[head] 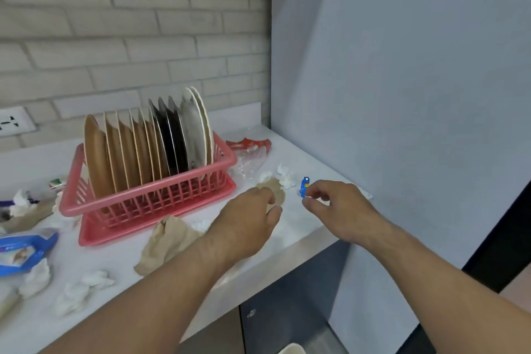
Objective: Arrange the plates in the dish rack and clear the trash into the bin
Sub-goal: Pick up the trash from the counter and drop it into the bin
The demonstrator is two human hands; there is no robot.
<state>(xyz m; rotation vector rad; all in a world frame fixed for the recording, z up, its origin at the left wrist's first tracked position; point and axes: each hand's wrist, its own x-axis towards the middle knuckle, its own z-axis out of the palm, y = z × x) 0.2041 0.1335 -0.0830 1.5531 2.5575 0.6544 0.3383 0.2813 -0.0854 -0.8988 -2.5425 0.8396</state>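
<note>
A pink dish rack (pixel 149 204) stands on the white counter (pixel 115 261) with several plates (pixel 149 149) upright in it: brown, black and white ones. My left hand (pixel 247 224) reaches to the right of the rack, its fingers curled round a crumpled brown paper wad (pixel 274 188). Further right, near the counter's end, my right hand (pixel 336 205) pinches the lower end of a small blue wrapper (pixel 304 184). White tissue wads (pixel 286 177) lie just behind both hands.
A larger brown paper (pixel 163 241) lies in front of the rack. Clear plastic and a red wrapper (pixel 250 144) sit behind it. More tissue wads (pixel 83 290) and a blue packet (pixel 26 250) lie at left. A grey panel (pixel 402 95) closes the right side. A pale rim (pixel 291 349) shows below.
</note>
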